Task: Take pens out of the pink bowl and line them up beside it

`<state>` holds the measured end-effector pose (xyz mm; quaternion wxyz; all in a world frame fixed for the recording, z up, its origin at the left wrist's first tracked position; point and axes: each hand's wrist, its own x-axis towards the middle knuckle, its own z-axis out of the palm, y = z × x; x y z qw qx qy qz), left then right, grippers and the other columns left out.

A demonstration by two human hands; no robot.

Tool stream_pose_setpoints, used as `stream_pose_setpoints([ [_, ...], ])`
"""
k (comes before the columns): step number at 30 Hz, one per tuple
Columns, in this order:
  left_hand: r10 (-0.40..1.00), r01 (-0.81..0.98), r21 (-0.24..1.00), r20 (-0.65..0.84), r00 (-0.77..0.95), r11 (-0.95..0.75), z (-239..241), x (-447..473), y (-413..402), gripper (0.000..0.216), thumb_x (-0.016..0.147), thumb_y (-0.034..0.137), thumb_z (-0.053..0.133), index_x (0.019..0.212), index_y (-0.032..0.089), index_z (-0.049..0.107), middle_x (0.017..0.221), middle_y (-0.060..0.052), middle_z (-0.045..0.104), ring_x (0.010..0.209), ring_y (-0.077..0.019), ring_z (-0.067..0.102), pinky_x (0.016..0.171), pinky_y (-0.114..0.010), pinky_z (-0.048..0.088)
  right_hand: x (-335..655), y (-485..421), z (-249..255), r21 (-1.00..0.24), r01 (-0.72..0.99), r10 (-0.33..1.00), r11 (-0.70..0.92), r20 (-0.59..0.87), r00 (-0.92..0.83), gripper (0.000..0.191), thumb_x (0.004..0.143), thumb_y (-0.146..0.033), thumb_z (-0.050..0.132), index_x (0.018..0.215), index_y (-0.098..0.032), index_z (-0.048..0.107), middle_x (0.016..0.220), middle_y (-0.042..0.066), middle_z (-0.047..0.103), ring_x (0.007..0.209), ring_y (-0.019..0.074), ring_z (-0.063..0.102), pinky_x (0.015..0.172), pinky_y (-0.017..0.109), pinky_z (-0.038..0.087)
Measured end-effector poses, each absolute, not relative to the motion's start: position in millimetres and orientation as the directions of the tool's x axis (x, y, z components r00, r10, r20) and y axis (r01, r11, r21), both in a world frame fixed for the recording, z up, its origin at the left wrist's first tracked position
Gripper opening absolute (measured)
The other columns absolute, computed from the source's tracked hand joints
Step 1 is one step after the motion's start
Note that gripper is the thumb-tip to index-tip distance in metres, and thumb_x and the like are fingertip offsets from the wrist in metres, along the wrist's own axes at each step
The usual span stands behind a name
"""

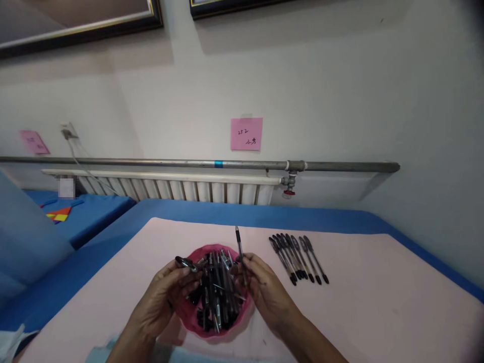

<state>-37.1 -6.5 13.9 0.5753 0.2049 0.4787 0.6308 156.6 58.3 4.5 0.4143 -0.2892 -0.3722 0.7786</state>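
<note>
A pink basket (184, 322) with a wavy rim holds many dark pen parts (217, 297) in a loose heap. At its left side, my left hand (166, 290) is closed on a black pen cap (185, 263) with a clip. Over the basket's right edge, my right hand (260, 282) pinches an uncapped pen (239, 242), its tip pointing up and away from me. Cap and pen are apart. To the right, several capped pens (298, 257) lie side by side in a slanted row on the pink sheet.
The pink sheet (359, 302) covers a table with a blue edge (242, 210). Behind it run a white radiator (189, 189) and a metal pipe (162, 162) with a red-handled valve (289, 193). A pink note (246, 134) is on the wall. Another blue table (98, 212) stands at left.
</note>
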Motion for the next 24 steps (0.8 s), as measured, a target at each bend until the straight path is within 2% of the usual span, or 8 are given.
stream_pose_setpoints([
  [4, 0.927, -0.480, 0.873, -0.250, -0.280, 0.091, 19.0, -38.9, -9.0, 0.012, 0.058, 0.012, 0.072, 0.066, 0.012, 0.062, 0.070, -0.005, 0.069, 0.068, -0.0151, 0.066, 0.065, -0.024, 0.053, 156.1, 59.4, 6.8, -0.798, -0.450, 0.865, -0.400, -0.166, -0.474, 0.022, 0.065, -0.032, 0.073, 0.075, -0.018, 0.060, 0.068, 0.000, 0.062, 0.059, 0.0121, 0.052, 0.057, 0.024, 0.036],
  [9, 0.909, -0.530, 0.847, -0.259, -0.327, 0.050, 21.9, -43.3, -9.6, 0.020, 0.059, 0.012, 0.069, 0.077, 0.015, 0.061, 0.072, -0.002, 0.065, 0.071, -0.0157, 0.064, 0.063, -0.026, 0.053, 157.1, 59.8, 6.5, -0.817, -0.440, 0.879, -0.373, -0.159, -0.450, 0.022, 0.065, -0.031, 0.074, 0.077, -0.018, 0.063, 0.066, -0.002, 0.061, 0.057, 0.0109, 0.050, 0.057, 0.024, 0.036],
  [12, 0.908, -0.483, 0.874, -0.239, -0.343, 0.048, 19.9, -45.9, -9.8, 0.020, 0.059, 0.016, 0.070, 0.077, 0.016, 0.059, 0.060, 0.004, 0.056, 0.053, -0.0082, 0.054, 0.050, -0.019, 0.045, 157.3, 60.4, 4.8, -0.825, -0.435, 0.885, -0.360, -0.154, -0.440, 0.022, 0.065, -0.032, 0.074, 0.078, -0.017, 0.063, 0.065, -0.002, 0.060, 0.056, 0.0105, 0.049, 0.055, 0.023, 0.035],
  [14, 0.915, -0.313, 0.948, -0.176, -0.364, 0.058, 17.7, -47.6, -10.1, 0.017, 0.061, 0.021, 0.069, 0.074, 0.017, 0.058, 0.052, 0.007, 0.049, 0.044, -0.0055, 0.043, 0.044, -0.018, 0.036, 157.1, 61.0, 3.7, -0.827, -0.436, 0.889, -0.356, -0.155, -0.430, 0.024, 0.064, -0.032, 0.075, 0.078, -0.017, 0.063, 0.064, -0.001, 0.060, 0.056, 0.0107, 0.049, 0.055, 0.024, 0.035],
  [16, 0.909, 0.011, 0.996, -0.074, -0.410, 0.086, 15.4, -49.3, -10.5, 0.013, 0.065, 0.027, 0.065, 0.072, 0.017, 0.060, 0.053, 0.006, 0.050, 0.046, -0.0068, 0.042, 0.045, -0.020, 0.034, 156.7, 61.6, 2.6, -0.829, -0.434, 0.893, -0.351, -0.158, -0.421, 0.024, 0.064, -0.033, 0.075, 0.076, -0.017, 0.062, 0.063, -0.002, 0.059, 0.055, 0.0105, 0.049, 0.054, 0.024, 0.035],
  [19, 0.890, 0.484, 0.857, 0.073, -0.450, 0.175, 12.4, -51.7, -10.9, 0.015, 0.071, 0.032, 0.056, 0.076, 0.020, 0.064, 0.060, 0.003, 0.059, 0.055, -0.0116, 0.050, 0.053, -0.023, 0.036, 156.3, 62.2, 1.4, -0.831, -0.438, 0.898, -0.344, -0.155, -0.411, 0.024, 0.064, -0.034, 0.074, 0.075, -0.017, 0.062, 0.062, -0.002, 0.059, 0.053, 0.0097, 0.048, 0.052, 0.023, 0.035],
  [21, 0.894, 0.620, 0.752, 0.094, -0.438, 0.225, 11.1, -52.8, -11.0, 0.020, 0.074, 0.033, 0.051, 0.081, 0.022, 0.065, 0.064, 0.002, 0.063, 0.059, -0.0136, 0.054, 0.056, -0.024, 0.037, 156.4, 62.3, 0.9, -0.830, -0.439, 0.899, -0.343, -0.155, -0.410, 0.023, 0.064, -0.034, 0.074, 0.074, -0.017, 0.062, 0.061, -0.002, 0.058, 0.052, 0.0095, 0.047, 0.052, 0.023, 0.035],
  [24, 0.899, 0.689, 0.677, 0.094, -0.428, 0.258, 10.9, -52.0, -11.1, 0.025, 0.078, 0.036, 0.045, 0.086, 0.022, 0.064, 0.068, 0.002, 0.065, 0.060, -0.0142, 0.055, 0.057, -0.024, 0.038, 156.5, 61.9, 1.0, -0.830, -0.436, 0.895, -0.348, -0.155, -0.419, 0.022, 0.065, -0.033, 0.073, 0.075, -0.017, 0.063, 0.062, -0.002, 0.059, 0.053, 0.0098, 0.048, 0.053, 0.024, 0.035],
])
